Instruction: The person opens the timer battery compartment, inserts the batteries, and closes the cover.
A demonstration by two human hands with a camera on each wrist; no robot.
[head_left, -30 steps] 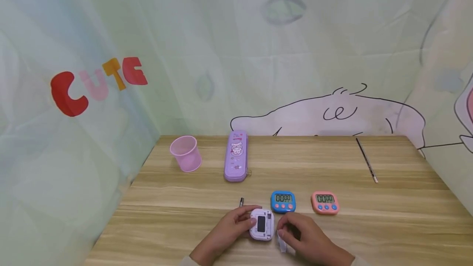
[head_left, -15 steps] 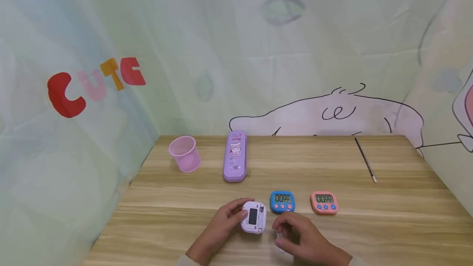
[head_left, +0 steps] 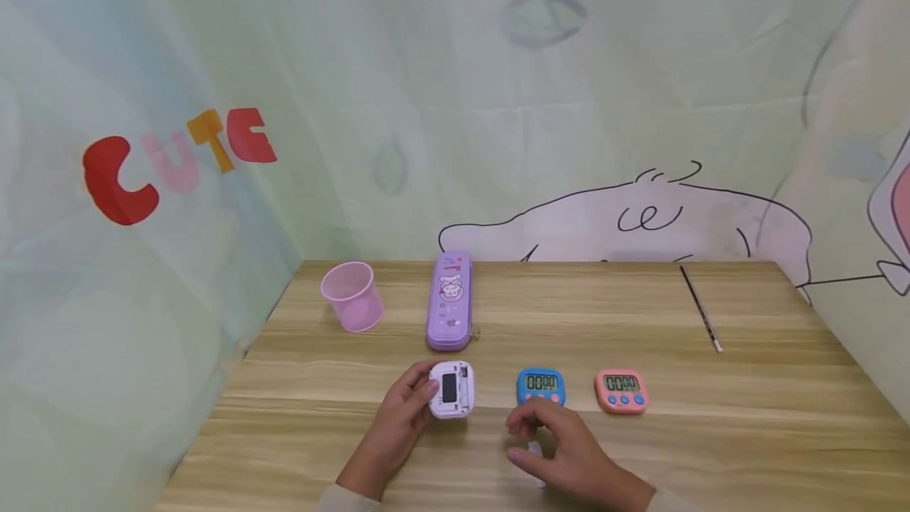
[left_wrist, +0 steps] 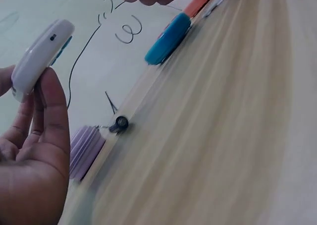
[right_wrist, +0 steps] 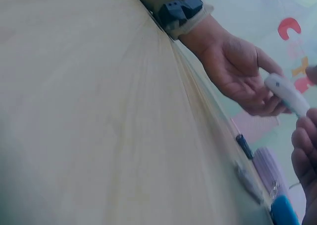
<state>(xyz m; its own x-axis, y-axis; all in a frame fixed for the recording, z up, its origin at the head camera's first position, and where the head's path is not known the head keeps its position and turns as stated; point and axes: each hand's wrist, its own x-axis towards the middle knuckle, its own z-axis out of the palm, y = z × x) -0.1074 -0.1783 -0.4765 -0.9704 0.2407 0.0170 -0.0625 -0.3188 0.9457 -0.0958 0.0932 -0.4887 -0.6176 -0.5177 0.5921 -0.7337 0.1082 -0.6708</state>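
My left hand (head_left: 391, 425) holds a white digital timer (head_left: 452, 390) by its left edge, thumb on its back face. The back is turned up, with a dark rectangle and a slot at its right side. In the left wrist view, the timer (left_wrist: 42, 56) is raised and tilted. My right hand (head_left: 569, 449) hovers apart from it, fingers loosely bent, with nothing visible between them. Under it lies a small translucent plastic piece (head_left: 535, 450), partly hidden; the right wrist view shows this crinkled plastic (right_wrist: 247, 183) on the table. A small dark cylinder, perhaps a battery (right_wrist: 244, 146), lies beyond.
A blue timer (head_left: 542, 382) sits just beyond my right hand, with a coral timer (head_left: 622, 391) to its right. Farther back are a pink cup (head_left: 352, 299), a purple pencil case (head_left: 450, 303) and a pencil (head_left: 700, 308) on the wooden table (head_left: 569, 314). A printed curtain stands behind.
My left hand has carried the white timer left and away from me, apart from the right hand. The right hand has shifted slightly left, its fingers spreading, and the plastic piece now lies below it.
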